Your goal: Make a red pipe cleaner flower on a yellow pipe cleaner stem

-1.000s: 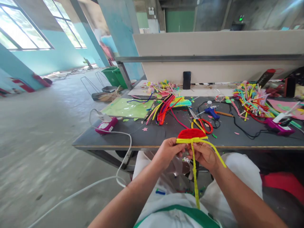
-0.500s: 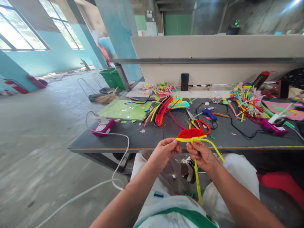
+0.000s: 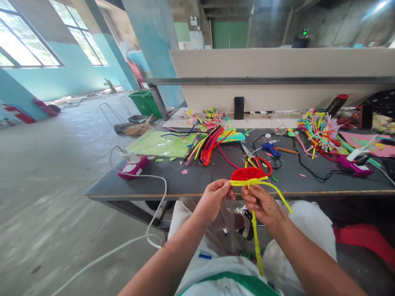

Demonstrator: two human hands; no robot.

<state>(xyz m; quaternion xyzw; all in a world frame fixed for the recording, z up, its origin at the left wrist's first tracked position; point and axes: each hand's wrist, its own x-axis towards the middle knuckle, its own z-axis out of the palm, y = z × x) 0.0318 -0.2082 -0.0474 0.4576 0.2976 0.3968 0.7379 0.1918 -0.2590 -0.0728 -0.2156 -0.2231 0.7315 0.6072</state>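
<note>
Between my hands, over the table's front edge, is a red half-round pipe-cleaner piece (image 3: pixel 247 174) with a yellow pipe cleaner (image 3: pixel 240 183) along its straight lower side. My left hand (image 3: pixel 217 196) pinches the left end of the yellow strip. At the middle, my right hand (image 3: pixel 259 201) is closed on the yellow strip where a yellow stem (image 3: pixel 256 242) hangs down. A loose yellow end curves out to the right above my right wrist. Just beyond the piece lie scissors (image 3: pixel 266 165) with red handles, partly hidden by it.
A bundle of pipe cleaners (image 3: pixel 210 148) lies by a green sheet (image 3: pixel 160 143). Farther right are a blue glue gun (image 3: pixel 271 149), cords and a colourful pipe-cleaner heap (image 3: pixel 319 131). A phone (image 3: pixel 238 107) stands at the back. Purple power blocks (image 3: pixel 133 167) sit left and right.
Both hands keep almost the same place and hold on the red and yellow piece. The view has shifted very slightly; the things on the table lie as before.
</note>
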